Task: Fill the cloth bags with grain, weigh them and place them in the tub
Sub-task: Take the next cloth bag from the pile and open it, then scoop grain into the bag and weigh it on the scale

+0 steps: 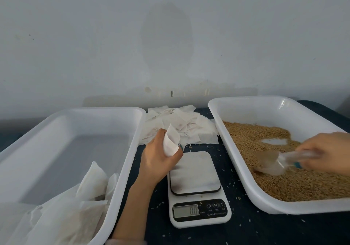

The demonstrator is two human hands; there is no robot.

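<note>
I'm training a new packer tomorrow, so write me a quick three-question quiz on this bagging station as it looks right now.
1. True or false: something is being weighed on the scale.
2. Multiple choice: the right hand holds the clear scoop: A) over the scale, B) in the grain tub, C) beside the left hand.
3. Fill in: the fingers of the left hand grip an empty cloth ___.

Key: 1 false, the platform is bare; 2 B; 3 bag.
</note>
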